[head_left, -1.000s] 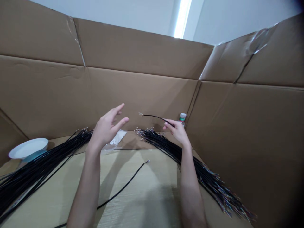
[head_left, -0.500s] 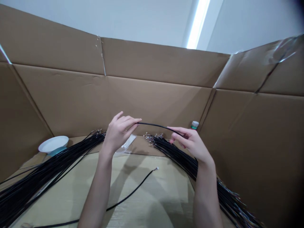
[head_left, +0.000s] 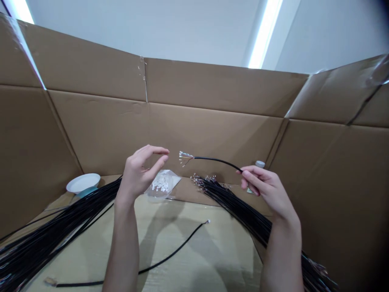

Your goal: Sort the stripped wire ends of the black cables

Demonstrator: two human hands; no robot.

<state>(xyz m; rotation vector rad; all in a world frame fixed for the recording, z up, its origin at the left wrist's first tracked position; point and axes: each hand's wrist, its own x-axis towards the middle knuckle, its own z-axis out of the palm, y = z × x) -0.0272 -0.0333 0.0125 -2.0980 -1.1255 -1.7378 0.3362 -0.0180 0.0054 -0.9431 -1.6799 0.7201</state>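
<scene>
A black cable [head_left: 216, 160] is pinched between the thumb and fingers of my right hand [head_left: 264, 182]. Its free end points left and fans out into several thin coloured wires with small metal tips. Just left of those tips, my left hand [head_left: 141, 172] is raised with thumb and forefinger apart and nothing between them. Below the hands, another black cable [head_left: 179, 248] with a small white connector at its right end lies on the tan surface, passing beneath my left forearm.
Bundles of black cables lie at left [head_left: 69, 215] and right [head_left: 240, 207]. A clear bag of small white pieces [head_left: 161, 184], a white bowl [head_left: 83, 183] and a white-capped bottle [head_left: 259, 164] stand near the cardboard walls [head_left: 212, 129].
My left hand has let go of the cable and moved left, uncovering the fanned wires. My right hand still holds the cable, now further right. The view has shifted slightly.
</scene>
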